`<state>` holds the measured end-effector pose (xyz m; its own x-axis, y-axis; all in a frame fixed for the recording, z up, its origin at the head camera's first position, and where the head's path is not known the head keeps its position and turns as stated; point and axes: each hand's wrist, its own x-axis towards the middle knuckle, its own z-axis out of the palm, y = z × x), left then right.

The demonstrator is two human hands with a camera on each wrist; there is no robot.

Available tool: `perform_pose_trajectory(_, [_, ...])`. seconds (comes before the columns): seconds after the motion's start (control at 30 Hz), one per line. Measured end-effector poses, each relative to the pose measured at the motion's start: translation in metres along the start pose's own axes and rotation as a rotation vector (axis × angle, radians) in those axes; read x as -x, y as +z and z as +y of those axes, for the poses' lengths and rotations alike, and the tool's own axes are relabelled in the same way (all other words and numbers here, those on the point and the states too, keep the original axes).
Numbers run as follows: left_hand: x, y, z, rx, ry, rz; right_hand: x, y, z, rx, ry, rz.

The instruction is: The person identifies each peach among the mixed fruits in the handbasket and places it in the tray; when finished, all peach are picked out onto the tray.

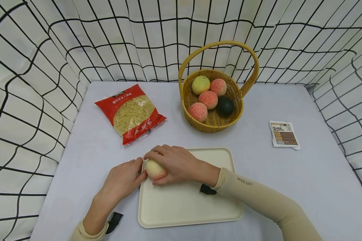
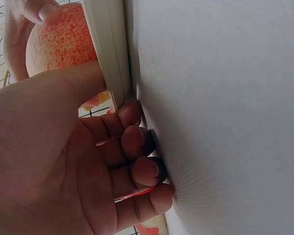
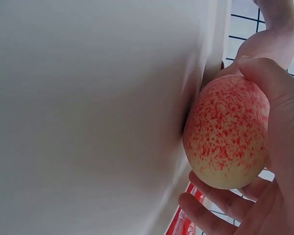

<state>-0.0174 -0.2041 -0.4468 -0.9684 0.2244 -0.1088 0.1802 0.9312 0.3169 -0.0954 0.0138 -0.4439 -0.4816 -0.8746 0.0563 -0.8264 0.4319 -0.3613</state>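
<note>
A cream rectangular tray [image 1: 187, 209] lies flat on the white table. At its far left corner my right hand [image 1: 181, 163] holds a pale yellow peach [image 1: 155, 170] with red speckles, low over the tray. In the right wrist view, the thumb and fingers curve around the peach [image 3: 228, 132]. My left hand [image 1: 122, 179] is at the tray's left edge, close beside the peach. The left wrist view has its thumb over the tray rim [image 2: 110, 44] and its curled fingertips [image 2: 132, 112] below, against the outer side near the table.
Behind the tray stands a yellow wicker basket [image 1: 215, 128] with several fruits, mostly pink peaches [image 1: 198, 112], and a tall handle. A red bag of pasta [image 1: 132, 113] lies at the back left. To the right is a small white and brown packet [image 1: 284, 134]. Black netting surrounds the table.
</note>
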Motion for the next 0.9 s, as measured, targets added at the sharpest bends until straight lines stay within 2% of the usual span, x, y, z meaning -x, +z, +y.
perform_pose_trajectory(0.53, [-0.0029,-0.0001,0.0002,-0.009,-0.004,-0.021,0.0007,-0.0001,0.0005,0.007,-0.003,-0.048])
perform_pose_trajectory(0.67, [-0.0072,0.0000,0.0004,-0.008,-0.001,-0.018,0.0000,-0.0027,0.0034,0.020,0.007,-0.038])
perform_pose_trajectory(0.9, [-0.0039,0.0037,-0.0012,-0.001,-0.021,-0.049,0.0005,-0.0020,0.0009,0.030,-0.005,0.010])
